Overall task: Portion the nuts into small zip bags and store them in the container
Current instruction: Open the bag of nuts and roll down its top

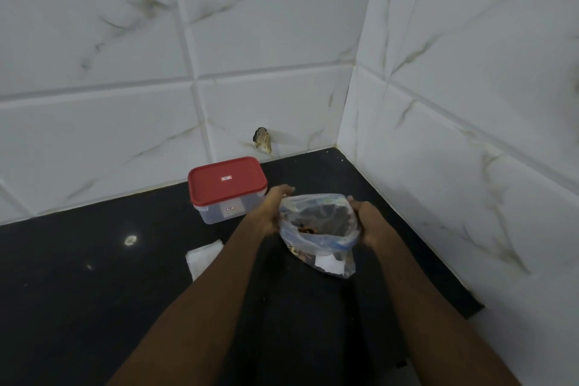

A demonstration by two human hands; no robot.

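Left hand [275,213] & right hand [368,222]: each grip clamped on rim of 1 soft clear bag [326,247], nuts [305,230] inside, over glossy black desk [94,291]. 1 rectangular plastic container [227,188], red lid on, near wall.

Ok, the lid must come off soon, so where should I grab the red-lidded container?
Probably the clear body below the red lid, from the near long side: that side faces you, the wall stands close behind, and the left hand is nearest, though it now grips the nut bag.
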